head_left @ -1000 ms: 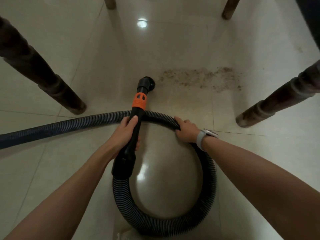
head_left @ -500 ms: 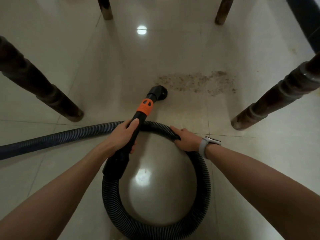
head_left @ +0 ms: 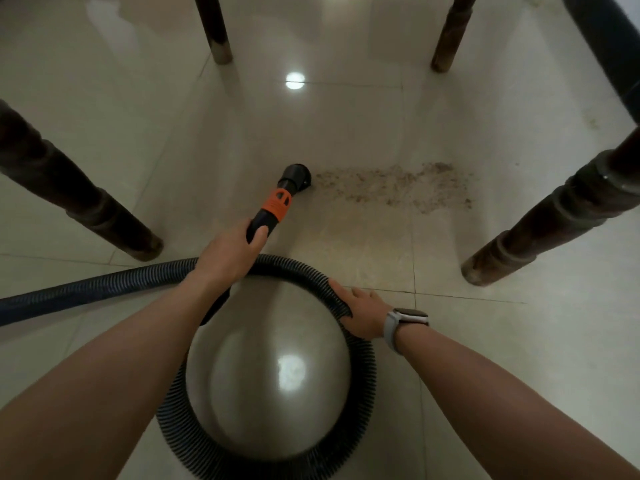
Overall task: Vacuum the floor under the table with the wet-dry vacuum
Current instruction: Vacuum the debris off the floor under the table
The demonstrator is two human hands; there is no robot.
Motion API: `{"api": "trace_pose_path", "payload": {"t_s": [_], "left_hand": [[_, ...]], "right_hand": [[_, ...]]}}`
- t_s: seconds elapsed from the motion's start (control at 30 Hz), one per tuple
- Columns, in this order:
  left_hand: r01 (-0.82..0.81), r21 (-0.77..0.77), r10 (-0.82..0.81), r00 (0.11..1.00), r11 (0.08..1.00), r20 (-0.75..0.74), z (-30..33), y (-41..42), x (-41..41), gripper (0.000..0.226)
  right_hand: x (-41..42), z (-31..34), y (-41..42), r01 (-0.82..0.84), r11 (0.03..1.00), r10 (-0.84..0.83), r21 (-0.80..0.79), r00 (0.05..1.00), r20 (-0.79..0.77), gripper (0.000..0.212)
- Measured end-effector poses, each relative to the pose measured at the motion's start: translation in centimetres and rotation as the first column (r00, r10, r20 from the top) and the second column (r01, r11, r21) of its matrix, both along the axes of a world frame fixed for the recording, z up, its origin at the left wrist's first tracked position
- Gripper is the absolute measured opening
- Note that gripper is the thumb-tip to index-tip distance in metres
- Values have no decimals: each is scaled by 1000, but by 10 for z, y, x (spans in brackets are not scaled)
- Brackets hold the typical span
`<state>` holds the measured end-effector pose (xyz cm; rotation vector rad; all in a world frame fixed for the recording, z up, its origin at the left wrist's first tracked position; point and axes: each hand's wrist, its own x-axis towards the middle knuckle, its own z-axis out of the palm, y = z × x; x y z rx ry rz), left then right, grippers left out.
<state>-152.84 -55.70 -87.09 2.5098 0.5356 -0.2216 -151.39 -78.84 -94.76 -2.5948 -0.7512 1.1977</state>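
My left hand (head_left: 228, 254) grips the black vacuum wand just below its orange collar (head_left: 277, 203). The round nozzle (head_left: 295, 174) rests on the pale tiled floor at the left end of a strip of brown dirt (head_left: 394, 187). The black ribbed hose (head_left: 263, 441) curls in a loop on the floor below my arms and trails off to the left edge. My right hand (head_left: 360, 311), with a watch on its wrist, holds the hose at the loop's upper right.
Dark wooden table legs stand around the spot: near left (head_left: 104, 216), near right (head_left: 540, 223), far left (head_left: 214, 32), far right (head_left: 450, 36). A dark edge (head_left: 609, 46) runs down the upper right corner.
My left hand pushed the wand forward, away from me, and now holds it nearer the orange collar. The nozzle stays at the dirt strip's left end. My right hand keeps hold of the hose.
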Motion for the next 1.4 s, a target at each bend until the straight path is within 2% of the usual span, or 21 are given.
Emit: {"api": "trace_pose_path", "payload": {"t_s": [0.07, 0.23, 0.43, 0.57, 0.67, 0.77, 0.97, 1.17, 1.4], "left_hand": [[45, 36, -44, 999, 998, -30, 1, 7, -14, 27], [99, 78, -90, 990, 992, -110, 3, 19, -52, 40], [46, 165, -35, 997, 985, -69, -4, 21, -31, 38], [-4, 62, 6, 1000, 998, -30, -3, 21, 10, 31], [-11, -18, 10, 999, 1000, -32, -3, 22, 31, 21], [17, -91, -19, 999, 996, -28, -7, 20, 39, 20], [29, -214, -34, 999, 976, -20, -11, 24, 40, 29], [43, -272, -58, 997, 961, -48, -9, 24, 28, 22], [3, -350, -19, 999, 937, -44, -6, 32, 1, 26]], "right_hand": [[-1, 5, 0, -30, 1000, 29, -11, 1000, -8, 70], [-3, 4, 6, -42, 999, 42, -7, 999, -7, 71], [-4, -23, 9, 26, 1000, -26, 11, 999, -38, 75], [-7, -29, 10, 113, 994, -113, -9, 991, -74, 75], [-7, -29, 11, 127, 992, -128, -10, 989, -70, 74], [-7, -34, 12, 126, 992, -126, -11, 989, -72, 76], [-6, -32, 11, 115, 993, -115, 0, 991, -65, 75], [-7, -17, 12, 74, 997, -74, -7, 996, -55, 73], [-6, -18, 13, 51, 999, -52, -19, 998, -39, 73]]}}
